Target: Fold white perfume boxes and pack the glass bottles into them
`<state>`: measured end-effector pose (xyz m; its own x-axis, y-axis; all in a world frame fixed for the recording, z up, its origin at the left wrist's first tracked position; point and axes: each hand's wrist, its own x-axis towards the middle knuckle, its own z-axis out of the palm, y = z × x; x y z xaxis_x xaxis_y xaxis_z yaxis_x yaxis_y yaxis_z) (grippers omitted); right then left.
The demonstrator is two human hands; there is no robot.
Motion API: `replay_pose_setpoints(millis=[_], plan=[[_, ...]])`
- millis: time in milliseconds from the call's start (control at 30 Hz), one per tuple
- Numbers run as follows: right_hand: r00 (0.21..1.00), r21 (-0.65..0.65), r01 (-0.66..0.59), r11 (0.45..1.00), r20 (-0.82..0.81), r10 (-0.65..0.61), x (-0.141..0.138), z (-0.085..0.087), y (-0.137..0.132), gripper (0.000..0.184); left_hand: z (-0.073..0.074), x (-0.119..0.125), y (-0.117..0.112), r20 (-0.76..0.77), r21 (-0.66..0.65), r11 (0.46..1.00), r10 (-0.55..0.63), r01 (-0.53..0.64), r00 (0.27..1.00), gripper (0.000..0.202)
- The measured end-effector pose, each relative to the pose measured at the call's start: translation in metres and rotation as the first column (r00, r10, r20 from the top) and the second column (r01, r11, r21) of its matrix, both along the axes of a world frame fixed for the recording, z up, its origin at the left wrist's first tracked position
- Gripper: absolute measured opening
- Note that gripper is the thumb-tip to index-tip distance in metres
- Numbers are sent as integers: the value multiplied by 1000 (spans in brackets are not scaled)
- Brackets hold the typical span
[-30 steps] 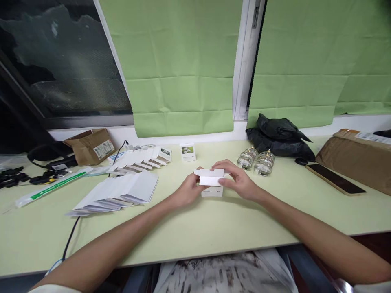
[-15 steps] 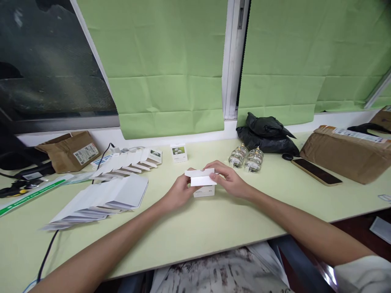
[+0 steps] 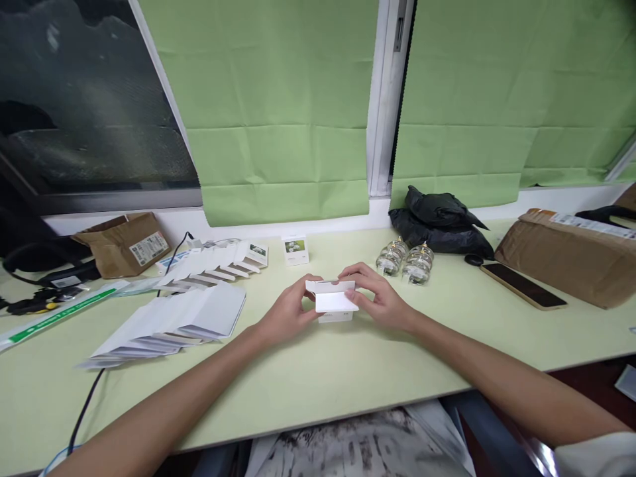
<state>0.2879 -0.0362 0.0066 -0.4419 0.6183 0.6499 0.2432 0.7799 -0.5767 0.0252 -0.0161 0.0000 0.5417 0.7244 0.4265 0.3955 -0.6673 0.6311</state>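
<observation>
- Left of frame: white cartons [image 3: 209, 313] fanned on bench [image 3: 298, 374].
- Centre: left hand [image 3: 293, 308] pinches left side of small white box [image 3: 335, 317].
- Box flap [image 3: 335, 302] shows fuller face than half a second ago; top probably unclosed.
- Right hand [image 3: 380, 299]: grip pinching flap's right end.
- Right of centre: clear round containers [image 3: 417, 266].

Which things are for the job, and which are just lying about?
Job, it seems:
open white box, in left hand and right hand
probably the standing white box
probably the white cartons

Lying about, I think:
phone
black bags
</observation>
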Motion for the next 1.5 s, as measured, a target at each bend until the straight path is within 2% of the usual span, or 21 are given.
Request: replay_pose_setpoints(millis=[267,433,600,733,967,1100,1300,1367,1500], plan=[[997,156,74,985,-10,-73,1,-1,-5,27,2,-6,1,-33,101,993,57,-54,998,39],[985,215,171,961,-16,-172,2,0,-8,22,-3,-2,5,156,167,986,-3,-24,988,46],[977,234,212,949,-37,-209,2,-2,-8,26,-4,1,7,188,409,913,-83,-1,979,51],[974,234,222,947,-10,-226,1,-2,-8,19,-2,-2,6,104,511,860,-36,-22,994,46],[974,205,218,954,21,-227,2,-1,-8,34,-2,-2,3,-6,505,863,25,-18,1000,57],[977,185,204,961,20,-211,2,-3,-6,27,-4,-3,4,-23,514,858,30,-14,999,48],[979,181,195,964,29,-203,3,-3,-5,27,-3,-3,4,13,527,849,43,-44,999,37],[978,178,200,963,26,-208,3,-3,-5,27,-2,-1,3,47,493,868,44,-61,998,37],[978,174,202,964,21,-209,3,-3,-5,27,-5,4,2,243,336,930,64,-147,968,48]])
